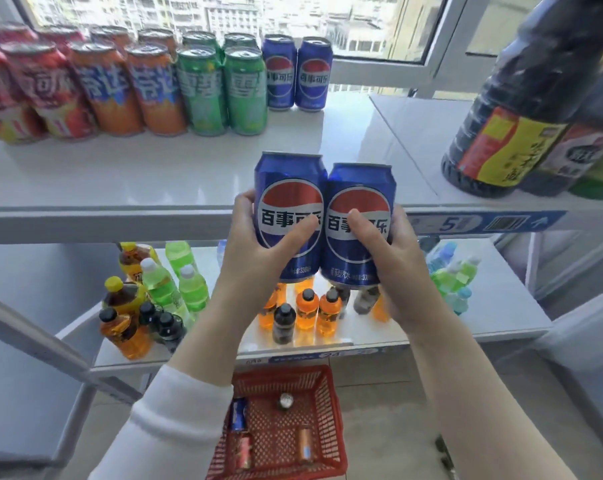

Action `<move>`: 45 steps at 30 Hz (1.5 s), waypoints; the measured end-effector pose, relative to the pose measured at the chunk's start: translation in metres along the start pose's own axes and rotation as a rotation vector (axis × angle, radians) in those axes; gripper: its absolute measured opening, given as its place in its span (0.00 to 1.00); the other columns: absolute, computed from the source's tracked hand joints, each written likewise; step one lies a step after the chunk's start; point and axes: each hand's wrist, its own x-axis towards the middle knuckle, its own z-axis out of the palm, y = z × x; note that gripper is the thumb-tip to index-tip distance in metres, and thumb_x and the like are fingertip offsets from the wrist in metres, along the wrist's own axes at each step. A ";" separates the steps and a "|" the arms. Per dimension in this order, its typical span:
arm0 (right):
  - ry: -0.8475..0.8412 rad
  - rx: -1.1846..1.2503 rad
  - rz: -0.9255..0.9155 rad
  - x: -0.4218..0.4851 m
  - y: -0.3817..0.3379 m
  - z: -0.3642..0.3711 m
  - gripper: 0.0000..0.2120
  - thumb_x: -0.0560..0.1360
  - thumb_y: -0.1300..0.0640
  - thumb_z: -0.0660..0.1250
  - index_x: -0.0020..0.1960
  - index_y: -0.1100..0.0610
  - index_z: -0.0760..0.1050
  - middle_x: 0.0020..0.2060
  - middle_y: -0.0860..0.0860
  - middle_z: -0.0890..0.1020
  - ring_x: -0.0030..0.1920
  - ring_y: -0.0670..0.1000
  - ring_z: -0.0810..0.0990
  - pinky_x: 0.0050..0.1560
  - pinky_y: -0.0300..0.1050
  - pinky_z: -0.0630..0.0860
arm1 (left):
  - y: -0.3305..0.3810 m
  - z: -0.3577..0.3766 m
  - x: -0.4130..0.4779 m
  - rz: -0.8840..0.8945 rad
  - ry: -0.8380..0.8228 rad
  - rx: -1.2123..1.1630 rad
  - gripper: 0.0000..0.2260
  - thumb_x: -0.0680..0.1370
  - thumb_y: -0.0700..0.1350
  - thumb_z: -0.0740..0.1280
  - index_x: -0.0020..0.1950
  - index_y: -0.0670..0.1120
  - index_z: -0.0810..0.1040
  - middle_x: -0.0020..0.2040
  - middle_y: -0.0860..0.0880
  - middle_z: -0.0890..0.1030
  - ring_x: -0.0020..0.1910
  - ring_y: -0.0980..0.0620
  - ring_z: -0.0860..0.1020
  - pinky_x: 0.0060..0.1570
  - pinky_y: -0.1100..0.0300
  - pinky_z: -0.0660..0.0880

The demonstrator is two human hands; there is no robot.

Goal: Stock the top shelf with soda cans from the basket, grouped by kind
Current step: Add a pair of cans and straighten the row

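Your glossy white top shelf (175,168) spans the view from 9 to 3 o'clock, with tall dark sauce bottles (508,109) standing on it at 2 o'clock. Along its back, from 10 toward 12 o'clock, cans stand grouped by kind: red cans (47,88), orange cans (133,88), green cans (224,88), then a shelved pair of blue cola cans (313,74) by the window.

At 6 o'clock the red plastic mesh basket (332,407) sits on the floor. A few cans lie in it and one stands upright.

At centre you hold two more blue cola cans upright and touching, in front of the shelf's front edge, not on it. Your left hand (251,258) grasps the left held can (289,181). Your right hand (397,271) grasps the right held can (360,188). Both thumbs lie across the logos.
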 end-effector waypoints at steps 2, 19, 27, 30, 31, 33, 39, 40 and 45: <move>0.027 -0.014 -0.010 0.007 -0.006 0.008 0.23 0.67 0.49 0.68 0.59 0.56 0.69 0.50 0.53 0.81 0.48 0.48 0.83 0.43 0.38 0.77 | 0.005 -0.005 0.013 0.016 -0.021 -0.007 0.25 0.63 0.52 0.70 0.57 0.46 0.68 0.45 0.53 0.79 0.41 0.63 0.80 0.40 0.69 0.75; 0.086 -0.016 -0.027 0.047 -0.016 0.023 0.23 0.69 0.50 0.71 0.60 0.54 0.69 0.51 0.55 0.81 0.48 0.50 0.83 0.42 0.39 0.79 | 0.012 -0.020 0.069 0.041 -0.182 -0.094 0.26 0.64 0.49 0.69 0.60 0.46 0.67 0.46 0.51 0.79 0.42 0.62 0.80 0.38 0.69 0.76; 0.095 -0.029 -0.102 0.080 -0.022 0.009 0.25 0.65 0.48 0.71 0.59 0.49 0.68 0.53 0.54 0.80 0.52 0.52 0.82 0.47 0.44 0.79 | 0.014 -0.007 0.099 0.103 -0.172 -0.051 0.30 0.64 0.49 0.72 0.64 0.45 0.67 0.52 0.47 0.80 0.48 0.55 0.81 0.44 0.64 0.78; 0.098 -0.026 -0.124 0.099 -0.026 -0.002 0.35 0.55 0.36 0.77 0.56 0.48 0.71 0.51 0.51 0.82 0.53 0.52 0.81 0.51 0.46 0.78 | 0.015 0.003 0.116 0.118 -0.158 -0.013 0.32 0.64 0.50 0.73 0.64 0.46 0.67 0.57 0.45 0.76 0.53 0.55 0.80 0.46 0.66 0.77; 0.096 -0.030 -0.134 0.106 -0.028 -0.006 0.37 0.52 0.35 0.77 0.57 0.48 0.72 0.51 0.51 0.82 0.53 0.52 0.81 0.51 0.45 0.78 | 0.016 0.006 0.122 0.118 -0.155 -0.007 0.31 0.64 0.49 0.73 0.64 0.46 0.67 0.57 0.46 0.76 0.53 0.56 0.80 0.46 0.66 0.77; 0.085 -0.046 -0.148 0.121 -0.030 -0.015 0.39 0.51 0.34 0.77 0.57 0.48 0.72 0.53 0.53 0.81 0.54 0.52 0.81 0.50 0.44 0.77 | 0.018 0.013 0.134 0.126 -0.152 0.002 0.27 0.67 0.43 0.74 0.62 0.47 0.68 0.53 0.50 0.78 0.49 0.59 0.80 0.44 0.67 0.77; 0.052 -0.119 -0.168 0.164 -0.034 -0.032 0.27 0.63 0.52 0.77 0.58 0.54 0.72 0.50 0.52 0.81 0.47 0.45 0.82 0.44 0.36 0.76 | 0.011 0.026 0.173 0.227 -0.091 0.175 0.33 0.69 0.40 0.74 0.70 0.47 0.62 0.51 0.57 0.76 0.48 0.65 0.78 0.49 0.66 0.77; 0.042 -0.131 -0.175 0.172 -0.033 -0.035 0.23 0.65 0.57 0.76 0.57 0.55 0.72 0.48 0.50 0.81 0.45 0.42 0.81 0.43 0.34 0.76 | 0.009 0.026 0.179 0.249 -0.091 0.213 0.37 0.69 0.40 0.74 0.72 0.51 0.58 0.52 0.57 0.75 0.49 0.68 0.77 0.50 0.64 0.76; 0.001 -0.197 -0.186 0.209 -0.026 -0.042 0.19 0.68 0.64 0.73 0.56 0.56 0.70 0.45 0.48 0.79 0.41 0.38 0.80 0.41 0.32 0.75 | 0.004 0.029 0.206 0.298 -0.131 0.286 0.38 0.70 0.38 0.74 0.71 0.59 0.56 0.60 0.63 0.71 0.55 0.68 0.75 0.54 0.68 0.74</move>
